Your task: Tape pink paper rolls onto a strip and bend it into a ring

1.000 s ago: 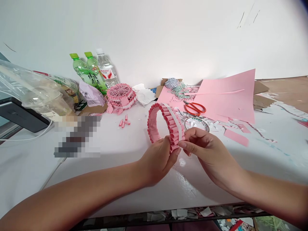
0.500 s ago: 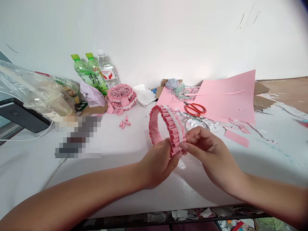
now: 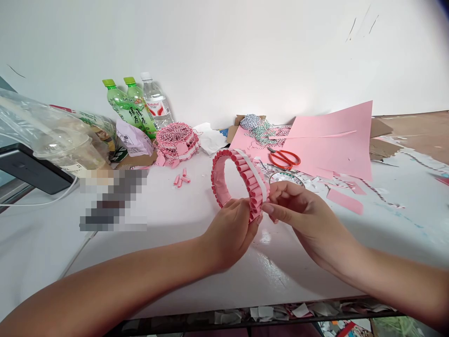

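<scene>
A ring of small pink paper rolls (image 3: 242, 174) with a white strip round its outside stands on edge above the white table (image 3: 168, 220). My left hand (image 3: 229, 231) grips its near lower rim, fingers curled round it. From the right, my right hand (image 3: 301, 217) pinches the same near part of the ring, thumb and fingertips pressed on the rolls and the white strip.
Red-handled scissors (image 3: 285, 158) lie on pink paper sheets (image 3: 329, 140) behind the ring, next to balls of twine (image 3: 250, 121). A finished pink ring (image 3: 175, 140), loose pink rolls (image 3: 181, 178), three bottles (image 3: 136, 103), a plastic bag (image 3: 45, 126) and paper scraps (image 3: 345, 201) sit around.
The ring has tilted and shifted slightly left in my hands. My right fingers have slid a little along its near edge. Nothing else moved.
</scene>
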